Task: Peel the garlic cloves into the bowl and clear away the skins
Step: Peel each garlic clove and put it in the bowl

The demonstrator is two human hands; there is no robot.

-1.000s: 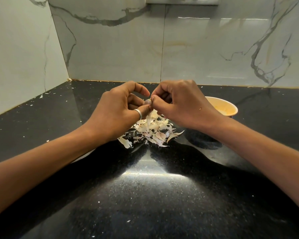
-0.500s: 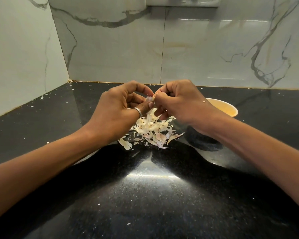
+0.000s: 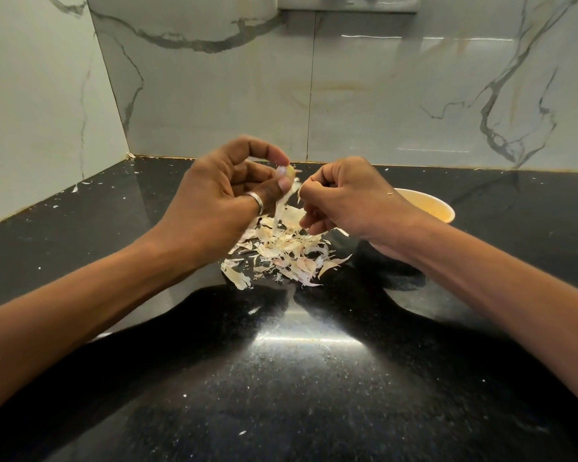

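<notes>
My left hand pinches a small garlic clove between thumb and forefinger, above the counter. A long strip of skin hangs down from the clove. My right hand, fingers curled, pinches a scrap of skin just right of the clove. Below both hands lies a pile of pale garlic skins on the black counter. A yellow bowl stands behind my right wrist, which hides most of it; its contents cannot be seen.
The black glossy counter runs into a corner of marble-patterned wall tiles at the back and left. Small skin flecks lie scattered along the left wall. A switch plate sits at the top edge.
My hands, touching at the clove before, have drawn apart. The right hand moved right with a torn bit of skin, and a strip now hangs from the clove.
</notes>
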